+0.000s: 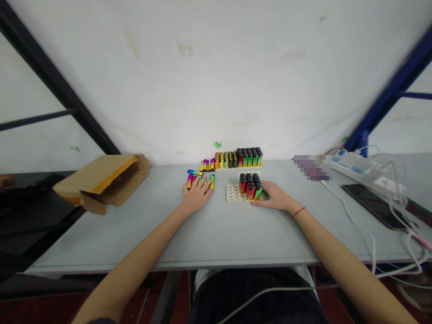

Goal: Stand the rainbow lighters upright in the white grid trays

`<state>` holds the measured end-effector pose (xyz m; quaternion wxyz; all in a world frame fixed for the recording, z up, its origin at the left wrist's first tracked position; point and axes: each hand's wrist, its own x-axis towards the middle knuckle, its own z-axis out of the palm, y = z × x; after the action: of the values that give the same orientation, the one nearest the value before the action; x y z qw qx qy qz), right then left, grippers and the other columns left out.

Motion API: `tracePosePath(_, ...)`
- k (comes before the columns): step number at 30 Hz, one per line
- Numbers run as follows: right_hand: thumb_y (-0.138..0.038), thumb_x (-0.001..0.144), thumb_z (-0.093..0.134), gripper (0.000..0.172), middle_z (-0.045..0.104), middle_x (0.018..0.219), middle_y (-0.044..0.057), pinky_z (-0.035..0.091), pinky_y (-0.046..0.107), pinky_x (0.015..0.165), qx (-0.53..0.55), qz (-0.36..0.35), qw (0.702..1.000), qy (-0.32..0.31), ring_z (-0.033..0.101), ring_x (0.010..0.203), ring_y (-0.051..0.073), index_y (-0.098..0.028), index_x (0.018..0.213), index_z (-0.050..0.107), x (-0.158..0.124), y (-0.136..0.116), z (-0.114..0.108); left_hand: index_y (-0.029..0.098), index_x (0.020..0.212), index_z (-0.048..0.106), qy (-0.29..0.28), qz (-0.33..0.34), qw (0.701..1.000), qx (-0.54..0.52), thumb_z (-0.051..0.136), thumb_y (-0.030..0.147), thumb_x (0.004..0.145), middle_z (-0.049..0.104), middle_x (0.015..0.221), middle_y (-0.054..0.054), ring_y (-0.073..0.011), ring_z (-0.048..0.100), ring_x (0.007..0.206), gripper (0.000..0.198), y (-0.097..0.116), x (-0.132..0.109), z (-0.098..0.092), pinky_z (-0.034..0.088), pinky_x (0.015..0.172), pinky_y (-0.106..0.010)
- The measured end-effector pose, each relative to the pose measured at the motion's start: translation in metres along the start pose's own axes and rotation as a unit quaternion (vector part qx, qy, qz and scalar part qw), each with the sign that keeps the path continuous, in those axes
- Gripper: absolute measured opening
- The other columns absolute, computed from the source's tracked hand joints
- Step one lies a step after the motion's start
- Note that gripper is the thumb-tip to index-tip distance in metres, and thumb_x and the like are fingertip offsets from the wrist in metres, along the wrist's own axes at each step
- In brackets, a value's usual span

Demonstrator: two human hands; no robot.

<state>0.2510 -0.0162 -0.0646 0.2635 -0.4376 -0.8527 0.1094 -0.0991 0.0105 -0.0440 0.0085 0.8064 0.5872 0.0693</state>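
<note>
Several colourful lighters lie at the middle left of the table. My left hand rests over them, palm down with its fingers spread, partly hiding some. A white tray with round holes stands to its right, its left part bare. Black-topped lighters in red and green stand upright in the tray's right part. My right hand grips the tray's right end, thumb at the front corner and fingers along the side, partly hidden by the lighters.
Behind stand rows of yellow-topped lighters and black-topped lighters against the wall. An open cardboard box lies at the left. On the right are a power strip, a dark phone, a purple device and white cables.
</note>
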Motion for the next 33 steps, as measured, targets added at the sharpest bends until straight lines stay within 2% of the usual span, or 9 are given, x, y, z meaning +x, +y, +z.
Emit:
tracePosePath(6,-0.068,0.084,0.074,0.070,0.071,0.134,0.018,0.051,0.056,0.107,0.004,0.005,1.000,0.001,0.067,0.122,0.040,-0.019,0.134,0.067,0.000,0.000,0.000,0.035,0.162,0.042,0.008,-0.078,0.997,-0.005,0.032,0.044,0.106,0.033,0.173,-0.007,-0.0373,0.027,0.158,0.057,0.032,0.016,0.003,0.029,0.117,-0.072)
tracePosePath(10,-0.068,0.084,0.074,0.069,0.072,0.133,0.018,0.052,0.056,0.107,0.002,0.001,1.000,0.001,0.068,0.121,0.040,-0.019,0.133,0.067,0.000,0.000,0.000,0.039,0.162,0.041,0.020,-0.100,0.994,-0.041,0.033,0.052,0.105,0.030,0.174,-0.006,-0.0377,0.030,0.156,0.059,0.034,0.026,-0.005,0.036,0.116,-0.067)
tracePosePath(14,-0.068,0.084,0.074,0.070,0.071,0.134,0.017,0.051,0.055,0.109,0.002,0.000,1.000,0.004,0.067,0.122,0.039,-0.019,0.133,0.067,0.000,0.000,0.000,0.031,0.163,0.042,0.068,-0.142,0.986,-0.049,0.026,0.037,0.107,0.037,0.171,-0.010,-0.0363,0.037,0.152,0.059,-0.002,0.042,-0.019,0.038,0.116,-0.065)
tracePosePath(16,-0.068,0.084,0.074,0.070,0.071,0.135,0.017,0.051,0.055,0.109,0.002,0.001,1.000,0.004,0.067,0.123,0.039,-0.020,0.134,0.067,0.000,-0.001,0.000,0.028,0.160,0.047,0.042,-0.154,0.986,-0.057,0.025,0.031,0.106,0.046,0.165,-0.011,-0.0357,0.044,0.149,0.058,-0.029,0.048,-0.023,0.039,0.116,-0.065)
tracePosePath(18,-0.067,0.084,0.074,0.070,0.071,0.136,0.017,0.051,0.055,0.109,0.004,0.000,1.000,0.001,0.067,0.123,0.039,-0.019,0.134,0.066,0.000,-0.001,-0.001,0.030,0.152,0.056,0.004,-0.152,0.987,-0.052,0.031,0.032,0.105,0.049,0.163,-0.010,-0.0363,0.048,0.145,0.053,-0.056,0.050,-0.025,0.041,0.115,-0.066)
tracePosePath(21,-0.067,0.084,0.074,0.070,0.071,0.134,0.018,0.052,0.055,0.108,0.008,-0.003,1.000,-0.001,0.067,0.122,0.039,-0.018,0.133,0.067,0.001,-0.003,-0.002,0.028,0.144,0.063,0.025,-0.153,0.988,-0.026,0.037,0.031,0.104,0.058,0.154,-0.013,-0.0357,0.055,0.138,0.048,-0.085,0.045,-0.024,0.047,0.111,-0.058)
tracePosePath(25,-0.067,0.085,0.073,0.068,0.071,0.134,0.017,0.052,0.056,0.108,0.010,-0.003,1.000,0.000,0.068,0.121,0.039,-0.019,0.133,0.067,0.001,-0.003,-0.002,0.020,0.130,0.070,0.043,-0.181,0.982,-0.020,0.052,0.032,0.098,0.070,0.129,-0.018,-0.0354,0.064,0.124,0.040,-0.106,0.039,-0.025,0.052,0.102,-0.048)
tracePosePath(29,-0.066,0.084,0.074,0.067,0.071,0.135,0.017,0.052,0.056,0.108,0.013,-0.002,1.000,0.002,0.067,0.122,0.040,-0.020,0.133,0.067,0.000,-0.001,-0.001,0.016,0.109,0.073,0.144,-0.196,0.961,-0.130,0.065,0.028,0.085,0.076,0.101,-0.012,-0.0292,0.070,0.104,0.028,-0.114,0.040,-0.032,0.054,0.094,-0.037)
tracePosePath(33,-0.067,0.083,0.075,0.069,0.071,0.136,0.018,0.050,0.058,0.109,0.006,0.003,1.000,0.002,0.066,0.124,0.041,-0.020,0.133,0.067,0.000,0.001,0.001,0.016,0.098,0.071,0.300,-0.213,0.884,-0.289,0.066,0.033,0.083,0.072,0.084,-0.007,-0.0265,0.070,0.093,0.023,-0.098,0.045,-0.047,0.055,0.088,-0.035)
